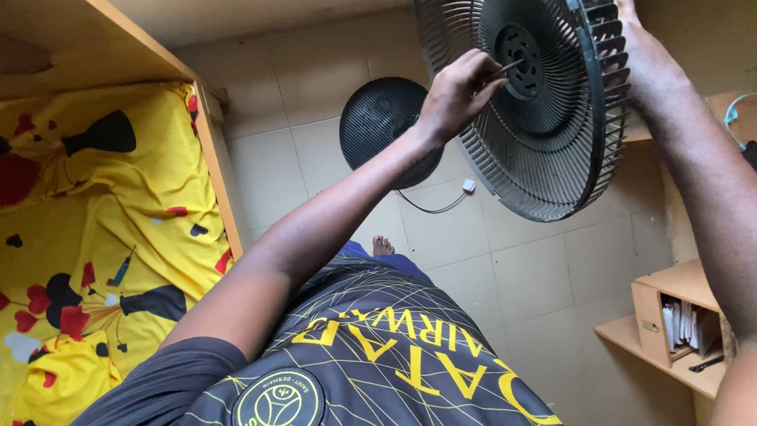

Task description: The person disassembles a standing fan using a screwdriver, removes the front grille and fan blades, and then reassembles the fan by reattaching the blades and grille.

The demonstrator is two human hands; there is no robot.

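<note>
While the dark shirt (390,397) fills the bottom of the frame, both arms reach up to a round fan grille (520,84) held near the top centre. The left hand (459,89) is pinched shut on a thin screwdriver (511,64) whose tip meets the grille's hub. The right hand (641,57) is closed around the grille's upper right rim. The grille looks light but wide and a little springy, with thin ribs that could bend, so the rim seems the safest hold. Lower left lies a bed with a yellow sheet (40,240). On the tiled floor (529,288) behind sits a second round grille (388,123) beside a white cord (447,199). A wooden shelf (675,321) stands right.
</note>
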